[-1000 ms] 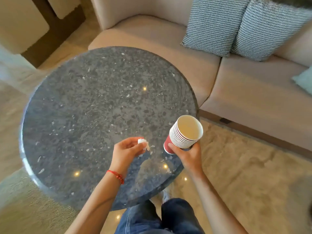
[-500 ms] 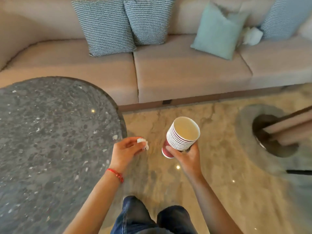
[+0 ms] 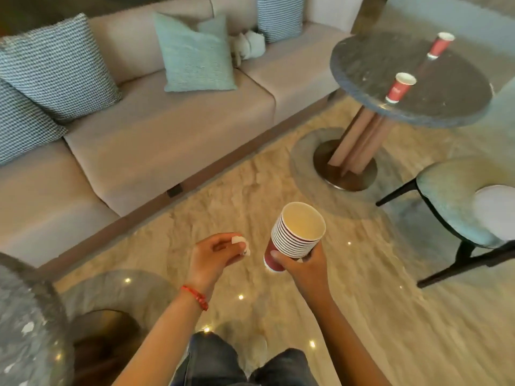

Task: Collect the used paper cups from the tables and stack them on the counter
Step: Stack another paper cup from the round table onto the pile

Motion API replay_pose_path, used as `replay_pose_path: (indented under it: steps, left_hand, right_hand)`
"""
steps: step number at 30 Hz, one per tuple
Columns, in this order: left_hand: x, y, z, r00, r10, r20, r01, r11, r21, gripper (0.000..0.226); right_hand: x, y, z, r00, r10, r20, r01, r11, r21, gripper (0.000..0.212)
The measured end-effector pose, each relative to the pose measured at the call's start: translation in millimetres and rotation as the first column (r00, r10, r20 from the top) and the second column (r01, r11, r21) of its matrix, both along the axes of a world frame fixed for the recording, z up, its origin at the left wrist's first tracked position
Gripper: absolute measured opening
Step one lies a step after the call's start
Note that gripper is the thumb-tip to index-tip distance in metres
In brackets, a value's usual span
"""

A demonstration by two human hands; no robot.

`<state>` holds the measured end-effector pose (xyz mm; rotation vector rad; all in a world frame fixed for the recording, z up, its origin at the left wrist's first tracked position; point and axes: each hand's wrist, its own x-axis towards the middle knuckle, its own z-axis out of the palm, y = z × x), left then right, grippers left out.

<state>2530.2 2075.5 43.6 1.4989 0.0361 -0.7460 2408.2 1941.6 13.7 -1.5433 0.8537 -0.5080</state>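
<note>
Two red paper cups (image 3: pixel 400 87) (image 3: pixel 440 44) wait on the round table (image 3: pixel 451 107), one near its front edge. Right hand (image 3: pixel 303 267) clasps the nested cup stack (image 3: pixel 296 235); left hand (image 3: pixel 214 253) pinches a white scrap (image 3: pixel 240 242). Next, I judge: walk over, nest them.

Beige sofa (image 3: pixel 172 129) with cushions (image 3: pixel 192 55) faces a marble floor (image 3: pixel 390 316) and teal chair (image 3: pixel 457 201).

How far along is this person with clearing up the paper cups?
Partly done. The right hand holds a nested stack of red cups, so several are already gathered. The left hand pinches a small white scrap. Two red cups still stand on the round table ahead. No counter is in view, so the stacking there remains.
</note>
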Motion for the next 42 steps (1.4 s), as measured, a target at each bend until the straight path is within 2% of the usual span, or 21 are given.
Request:
replay_pose_path:
  steps: [9, 20, 26, 33, 42]
  left_hand:
    - [14, -99, -4, 0.97, -0.243, -0.007, 0.243, 0.97, 0.008, 0.016]
    - [111, -237, 4, 0.909, -0.415, 0.03, 0.416, 0.907, -0.061, 0.017]
    - [138, -313, 7, 0.872, -0.489, 0.021, 0.49, 0.869, -0.069, 0.022]
    - [155, -416, 6, 0.863, -0.506, 0.019, 0.506, 0.861, -0.054, 0.016]
    - [172, -545, 15, 0.888, -0.459, 0.021, 0.459, 0.888, -0.037, 0.015]
  right_hand:
    - [-24, -65, -5, 0.963, -0.269, -0.024, 0.269, 0.963, -0.014, 0.083]
    - [52, -168, 7, 0.896, -0.443, -0.005, 0.442, 0.896, -0.045, 0.082]
    - [74, -228, 13, 0.85, -0.526, -0.011, 0.525, 0.85, -0.04, 0.079]
    - [88, -334, 13, 0.82, -0.572, 0.008, 0.571, 0.819, -0.05, 0.075]
    - [110, -495, 32, 0.858, -0.514, 0.016, 0.513, 0.855, -0.073, 0.079]
